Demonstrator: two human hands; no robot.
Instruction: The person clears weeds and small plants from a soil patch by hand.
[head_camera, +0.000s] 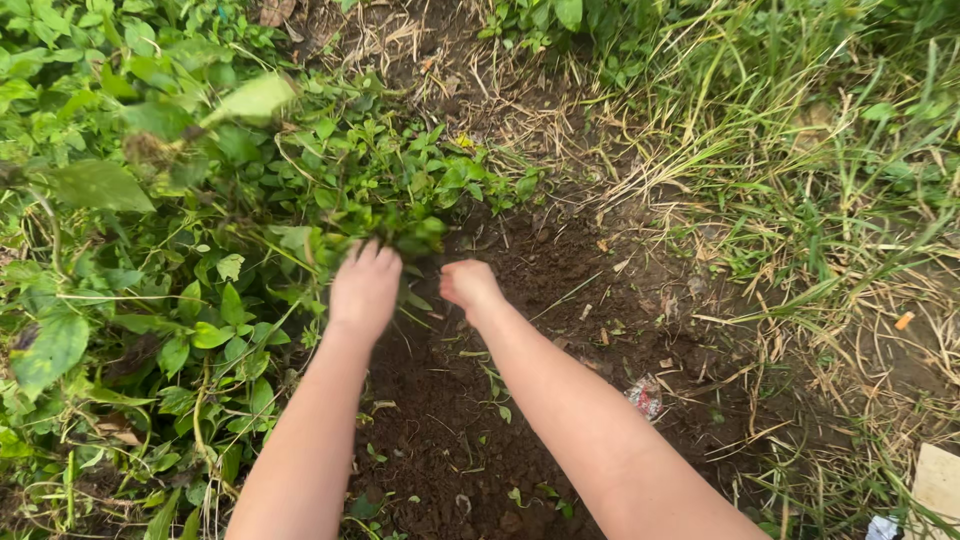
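Hidden: the left hand (365, 290) has its fingertips buried in a clump of leafy weeds (405, 228), so whether that grip is pinching stems or merely pressed into the foliage cannot be told. The right hand (468, 284) is curled into a loose fist, knuckles up; anything inside it is concealed. Both forearms run out of the bottom edge.

Surface: outdoor ground. A patch of dark bare soil (470, 440) lies beneath both arms, scattered with small seedlings.

Surroundings: dense green weeds cover the left side, touching the left hand. Dry and green grass (800, 190) borders the right. A crumpled scrap of wrapper (646, 396) lies on the soil just beside the right forearm. A pale flat board (938, 482) is cut off at the lower right corner
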